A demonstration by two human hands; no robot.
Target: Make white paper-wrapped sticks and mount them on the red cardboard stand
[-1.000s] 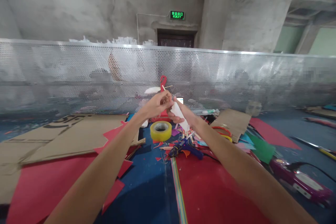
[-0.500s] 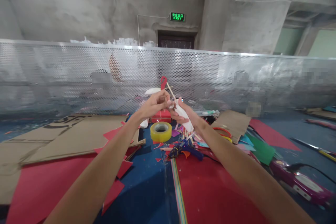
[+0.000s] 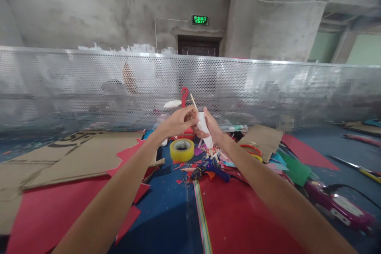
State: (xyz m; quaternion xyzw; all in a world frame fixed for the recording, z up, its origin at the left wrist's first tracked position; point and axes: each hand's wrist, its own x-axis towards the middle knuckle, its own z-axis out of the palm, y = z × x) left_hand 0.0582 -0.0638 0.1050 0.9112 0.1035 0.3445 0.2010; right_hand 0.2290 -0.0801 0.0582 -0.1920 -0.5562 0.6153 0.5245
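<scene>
My right hand (image 3: pixel 214 129) holds a slim white piece (image 3: pixel 203 129), tilted, between thumb and fingers. Its surface looks smooth and slightly shiny. From its upper end a thin wooden stick (image 3: pixel 194 102) points up and to the left. My left hand (image 3: pixel 180 122) is pinched at the left edge of the white piece, near the foot of the stick; what its fingertips grip is hidden. Just behind the hands rises a red curved piece (image 3: pixel 184 94), with a white oval piece (image 3: pixel 172 104) beside it. Below my left hand sits a roll of yellow tape (image 3: pixel 175 154).
A blue-handled glue gun (image 3: pixel 216 171) lies among paper scraps, with red card (image 3: pixel 247 214) in front. Cardboard (image 3: pixel 80 158) covers the left. Red-and-yellow-handled scissors (image 3: pixel 251 150) and a purple device with a cord (image 3: pixel 339 206) are on the right. A perforated metal screen (image 3: pixel 238 91) stands behind.
My left fingers have moved slightly inward against the white piece, and the shiny bit at their tips is now hidden. The white piece has turned a little more upright in my right hand.
</scene>
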